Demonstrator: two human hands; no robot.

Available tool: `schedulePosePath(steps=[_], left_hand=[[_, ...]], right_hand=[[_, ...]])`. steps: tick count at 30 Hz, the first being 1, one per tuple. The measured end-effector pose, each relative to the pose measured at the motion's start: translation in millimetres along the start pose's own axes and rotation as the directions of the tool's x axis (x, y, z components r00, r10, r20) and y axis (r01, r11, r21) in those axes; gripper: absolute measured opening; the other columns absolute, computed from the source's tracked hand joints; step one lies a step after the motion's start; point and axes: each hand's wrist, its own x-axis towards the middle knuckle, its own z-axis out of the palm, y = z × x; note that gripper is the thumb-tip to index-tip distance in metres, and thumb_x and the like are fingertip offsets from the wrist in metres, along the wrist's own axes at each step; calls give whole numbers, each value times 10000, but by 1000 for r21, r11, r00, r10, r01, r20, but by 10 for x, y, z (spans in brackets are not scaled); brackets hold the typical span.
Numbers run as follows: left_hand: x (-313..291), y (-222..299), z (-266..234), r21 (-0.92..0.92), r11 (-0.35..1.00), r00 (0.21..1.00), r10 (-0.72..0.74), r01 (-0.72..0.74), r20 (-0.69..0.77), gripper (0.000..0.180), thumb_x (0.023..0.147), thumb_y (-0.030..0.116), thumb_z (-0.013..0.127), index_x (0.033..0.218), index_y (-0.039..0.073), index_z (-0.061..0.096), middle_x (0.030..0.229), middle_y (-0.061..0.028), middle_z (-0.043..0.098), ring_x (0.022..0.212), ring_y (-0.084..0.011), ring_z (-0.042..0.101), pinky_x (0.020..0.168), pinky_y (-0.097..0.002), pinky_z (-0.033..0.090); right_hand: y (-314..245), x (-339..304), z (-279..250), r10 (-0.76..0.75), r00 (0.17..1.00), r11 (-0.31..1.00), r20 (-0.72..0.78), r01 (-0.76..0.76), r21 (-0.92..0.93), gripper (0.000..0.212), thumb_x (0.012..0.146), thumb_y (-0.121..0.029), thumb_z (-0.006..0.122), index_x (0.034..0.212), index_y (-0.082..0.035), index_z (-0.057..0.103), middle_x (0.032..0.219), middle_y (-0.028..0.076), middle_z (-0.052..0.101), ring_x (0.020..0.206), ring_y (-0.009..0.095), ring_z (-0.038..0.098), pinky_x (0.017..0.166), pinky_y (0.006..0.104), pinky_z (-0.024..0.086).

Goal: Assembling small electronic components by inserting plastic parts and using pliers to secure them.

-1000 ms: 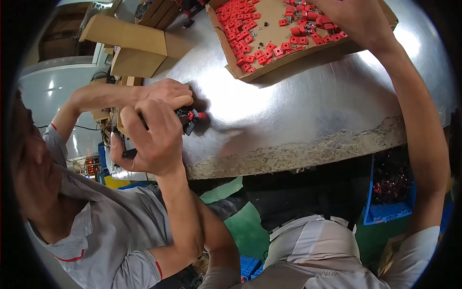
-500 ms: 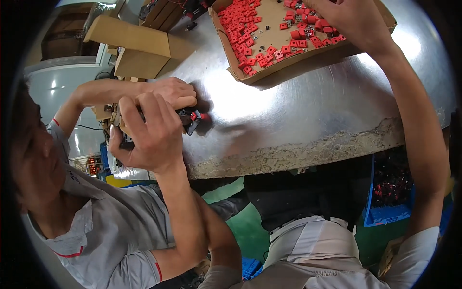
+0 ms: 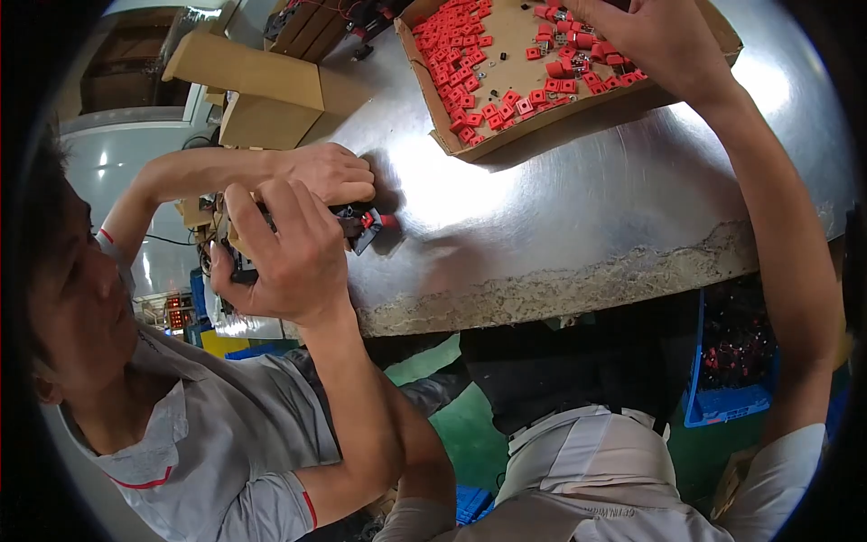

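My right hand [image 3: 673, 45] reaches over the shallow cardboard box [image 3: 587, 113] at the top right. A digit stretches left above loose red parts [image 3: 578, 45], some with metal fittings; the other fingers run past the upper edge, so their grip is unclear. My left forearm [image 3: 429, 461] rises behind a co-worker's forearm, which hides my left hand. That person's right hand [image 3: 289, 257] is curled in front of a dark device with a red part [image 3: 375, 221] at the table's left side. Their other hand [image 3: 330, 172] rests just beyond it, fingers bent.
The metal table [image 3: 542, 199] has a rough, worn front edge. An open cardboard carton [image 3: 271, 113] stands at the far left. Below the table, at right, a blue crate [image 3: 727, 402] holds dark and red pieces. The co-worker [image 3: 217, 434] leans in close on my left.
The co-worker's head and shoulder have shifted slightly, and their near hand has moved a little to the right. My right hand stays over the box, almost unmoved.
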Motion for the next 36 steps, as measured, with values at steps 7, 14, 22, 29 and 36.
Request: schedulePosePath(steps=[7, 14, 22, 29, 36], left_hand=[[38, -34, 33, 28, 999, 1000, 16, -15, -12, 523, 871, 469, 523, 1250, 109, 540, 953, -40, 389, 878, -163, 416, 795, -291, 379], [42, -2, -48, 4, 1000, 1000, 8, -8, -25, 459, 861, 454, 555, 1173, 117, 573, 933, -12, 405, 858, -127, 433, 758, -272, 386], [181, 13, -245, -196, 980, 999, -46, 40, -26, 346, 881, 453, 551, 949, 117, 594, 820, 6, 487, 855, -125, 520, 793, -303, 428], [505, -162, -213, -442, 896, 998, -57, 49, -4, 349, 831, 453, 602, 921, 116, 585, 800, 2, 472, 824, -125, 499, 749, -318, 417], [512, -180, 177, -429, 892, 989, -150, 141, 13, 463, 747, 427, 655, 1002, 53, 562, 895, -52, 434, 883, -168, 438, 769, -324, 396]], right_hand=[[-3, -3, -5, -30, 999, 999, -21, 29, -34, 115, 930, -63, 687, 912, 23, 614, 780, 84, 670, 694, 121, 611, 629, 276, 504], [9, -5, -7, -8, 1000, 999, -11, 8, -44, 120, 932, -69, 686, 912, 22, 612, 766, 85, 670, 675, 117, 609, 611, 277, 500], [1, -9, -17, 21, 1000, 999, -7, -21, -29, 128, 930, -77, 688, 910, 22, 609, 765, 76, 664, 676, 113, 598, 615, 280, 497], [-15, 9, 26, -15, 1000, 1000, -12, 15, -3, 120, 937, -73, 681, 914, 19, 607, 781, 67, 661, 687, 103, 594, 621, 270, 496], [-55, 20, 21, 79, 997, 996, 24, -79, 34, 127, 943, -80, 680, 909, 17, 606, 762, 59, 646, 672, 94, 577, 610, 263, 488]])
